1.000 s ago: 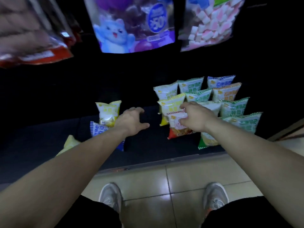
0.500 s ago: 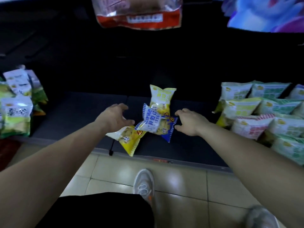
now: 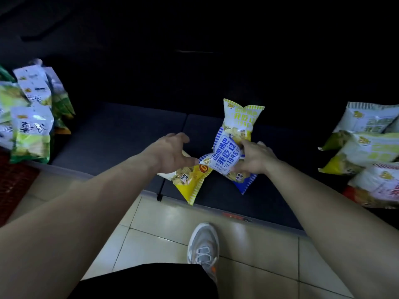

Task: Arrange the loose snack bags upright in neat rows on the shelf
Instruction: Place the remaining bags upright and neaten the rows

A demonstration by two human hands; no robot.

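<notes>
Three loose snack bags lie near the front of the dark shelf (image 3: pixel 121 134). My right hand (image 3: pixel 254 158) grips the blue-and-white bag (image 3: pixel 226 157) by its right side, thumb on its front. A pale yellow bag (image 3: pixel 240 119) stands just behind it. A deeper yellow bag (image 3: pixel 190 182) lies flat under the blue one, its corner past the shelf edge. My left hand (image 3: pixel 172 154) hovers over that yellow bag, fingers spread and curved, holding nothing.
Rows of arranged bags (image 3: pixel 364 152) stand at the right end of the shelf. More green and white bags (image 3: pixel 30 128) stand at the left end. Below are the tiled floor (image 3: pixel 151 234), a red mat (image 3: pixel 13 182), and my grey shoe (image 3: pixel 203 251).
My right hand has closed on the blue bag and tilted it up. My left hand has moved right, toward the flat yellow bag. The view has shifted lower and closer.
</notes>
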